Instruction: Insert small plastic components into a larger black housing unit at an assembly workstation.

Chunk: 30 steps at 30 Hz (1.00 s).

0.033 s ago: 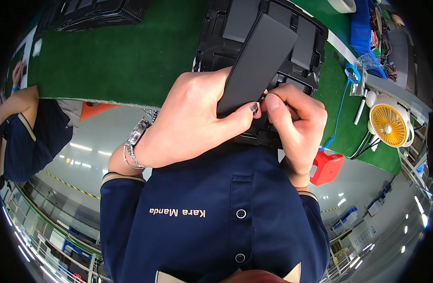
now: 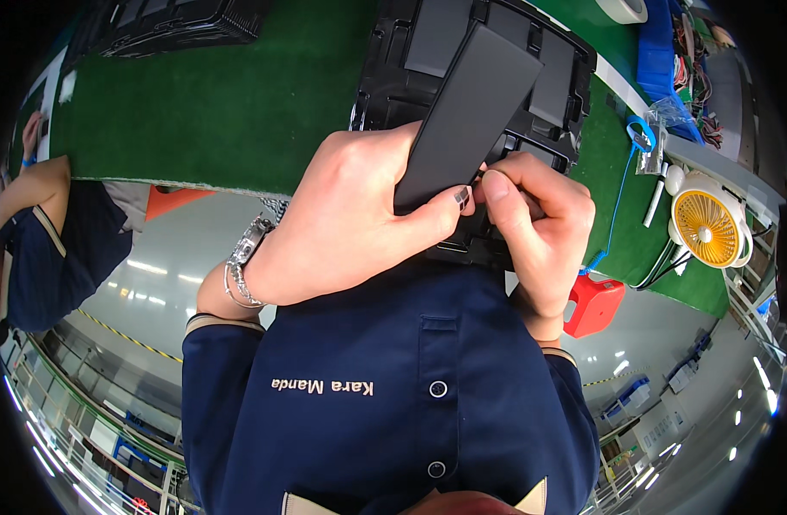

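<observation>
My left hand [image 2: 346, 219] is wrapped round the lower left part of a flat, matte black rectangular panel [image 2: 475, 107]. Its thumb presses the panel's lower edge. Close by, my right hand [image 2: 539, 210] has its thumb and forefinger pinched together at the panel's lower right edge; whatever lies between those fingertips is hidden. Beneath the panel sits a black moulded tray [image 2: 393, 94], its compartments holding several similar dark panels [image 2: 555, 81]. The panel is tilted above the tray, its far end pointing up and to the right.
Right of the tray are a blue coiled cord [image 2: 617, 206], a small yellow-and-white fan [image 2: 704, 225], and a blue bin [image 2: 664, 77] with wires. A red plastic piece [image 2: 595, 305] hangs by the table edge. Black trays [image 2: 183, 26] lie far left; a co-worker's arm [image 2: 33, 193] shows leftmost.
</observation>
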Each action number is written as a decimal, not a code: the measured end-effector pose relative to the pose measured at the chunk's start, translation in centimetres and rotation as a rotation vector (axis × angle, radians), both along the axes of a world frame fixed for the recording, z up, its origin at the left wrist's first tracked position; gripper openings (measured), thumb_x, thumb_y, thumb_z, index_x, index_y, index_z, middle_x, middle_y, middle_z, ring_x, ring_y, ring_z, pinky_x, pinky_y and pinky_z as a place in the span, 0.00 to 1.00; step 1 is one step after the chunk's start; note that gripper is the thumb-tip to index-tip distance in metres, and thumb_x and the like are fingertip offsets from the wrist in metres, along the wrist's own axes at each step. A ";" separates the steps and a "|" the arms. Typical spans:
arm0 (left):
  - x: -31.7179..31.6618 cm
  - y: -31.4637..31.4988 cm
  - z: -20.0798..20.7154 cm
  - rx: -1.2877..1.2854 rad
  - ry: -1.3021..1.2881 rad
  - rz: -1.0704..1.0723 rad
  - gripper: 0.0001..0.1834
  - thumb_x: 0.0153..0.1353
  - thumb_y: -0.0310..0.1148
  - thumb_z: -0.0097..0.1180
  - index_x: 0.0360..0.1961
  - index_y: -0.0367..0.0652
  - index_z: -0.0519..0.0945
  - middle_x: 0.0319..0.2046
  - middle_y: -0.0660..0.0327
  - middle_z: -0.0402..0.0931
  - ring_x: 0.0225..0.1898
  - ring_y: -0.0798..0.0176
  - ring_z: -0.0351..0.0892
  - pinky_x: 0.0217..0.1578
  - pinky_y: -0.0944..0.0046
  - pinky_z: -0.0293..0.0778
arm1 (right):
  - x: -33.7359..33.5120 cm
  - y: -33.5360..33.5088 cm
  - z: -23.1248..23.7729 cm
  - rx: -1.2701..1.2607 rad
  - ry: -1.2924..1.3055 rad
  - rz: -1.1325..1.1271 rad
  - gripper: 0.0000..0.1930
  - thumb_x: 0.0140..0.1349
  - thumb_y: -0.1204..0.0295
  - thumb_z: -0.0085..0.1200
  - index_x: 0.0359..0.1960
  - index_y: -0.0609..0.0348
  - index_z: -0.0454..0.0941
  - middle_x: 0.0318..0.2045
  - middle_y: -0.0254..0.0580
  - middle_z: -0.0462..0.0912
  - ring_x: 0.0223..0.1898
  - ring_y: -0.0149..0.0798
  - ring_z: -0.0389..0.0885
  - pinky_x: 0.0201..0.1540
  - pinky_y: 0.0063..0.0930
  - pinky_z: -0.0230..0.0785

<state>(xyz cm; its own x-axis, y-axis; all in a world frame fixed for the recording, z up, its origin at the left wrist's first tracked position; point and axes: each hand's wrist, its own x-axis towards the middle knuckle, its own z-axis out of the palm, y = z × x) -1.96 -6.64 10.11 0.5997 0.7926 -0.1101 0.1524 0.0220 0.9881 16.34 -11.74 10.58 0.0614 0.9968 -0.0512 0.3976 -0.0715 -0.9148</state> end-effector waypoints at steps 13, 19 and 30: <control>-0.1 0.1 -0.2 0.030 0.009 -0.013 0.09 0.56 0.22 0.54 0.39 0.34 0.80 0.28 0.60 0.82 0.32 0.70 0.81 0.35 0.69 0.77 | 0.2 0.2 -0.3 0.020 -0.044 0.029 0.06 0.56 0.74 0.59 0.26 0.63 0.80 0.16 0.35 0.76 0.15 0.26 0.68 0.20 0.22 0.59; -0.2 -0.2 -0.5 -0.106 -0.054 0.041 0.09 0.57 0.23 0.54 0.39 0.34 0.79 0.28 0.60 0.82 0.30 0.69 0.81 0.33 0.69 0.77 | -0.1 0.1 0.4 -0.051 -0.171 -0.037 0.09 0.58 0.70 0.61 0.25 0.64 0.79 0.14 0.35 0.75 0.14 0.25 0.68 0.20 0.21 0.60; -2.6 -1.7 -2.5 0.174 0.318 -0.036 0.23 0.62 0.30 0.52 0.59 0.36 0.71 0.23 0.59 0.75 0.19 0.66 0.71 0.26 0.66 0.70 | 1.7 -0.7 -0.7 -0.053 0.025 -0.152 0.10 0.63 0.70 0.56 0.28 0.66 0.78 0.16 0.28 0.70 0.18 0.20 0.62 0.22 0.16 0.52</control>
<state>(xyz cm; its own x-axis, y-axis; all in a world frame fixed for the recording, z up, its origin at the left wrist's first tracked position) -4.60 -8.35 7.64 0.5848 0.7951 -0.1605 0.4502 -0.1535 0.8797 18.04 -12.41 9.92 0.2089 0.9721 -0.1071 0.3553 -0.1775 -0.9178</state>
